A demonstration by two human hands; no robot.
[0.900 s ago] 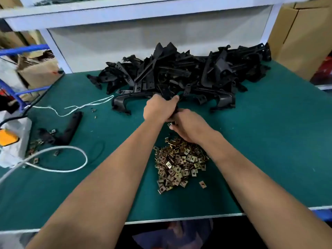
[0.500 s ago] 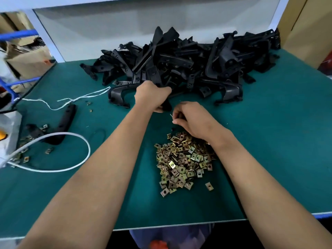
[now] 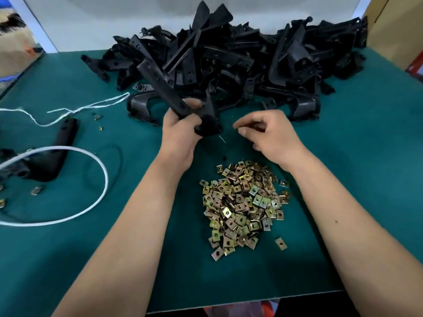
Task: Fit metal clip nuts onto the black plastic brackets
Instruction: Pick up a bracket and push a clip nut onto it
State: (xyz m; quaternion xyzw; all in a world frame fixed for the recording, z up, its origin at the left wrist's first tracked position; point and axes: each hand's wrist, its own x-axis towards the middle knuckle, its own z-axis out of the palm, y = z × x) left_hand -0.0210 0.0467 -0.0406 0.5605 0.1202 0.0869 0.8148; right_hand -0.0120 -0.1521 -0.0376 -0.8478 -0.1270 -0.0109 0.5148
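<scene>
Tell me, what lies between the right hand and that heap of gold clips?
Only bare green mat, seen in the head view: the right hand hovers just beyond the clip nuts, not touching them.

Single head-worn view, wide-angle, facing forward and down.
Camera looks from above the desk [image 3: 343,202] near edge toward the rear white panel [image 3: 114,24]; both forearms enter from the bottom, close to the lens.
</scene>
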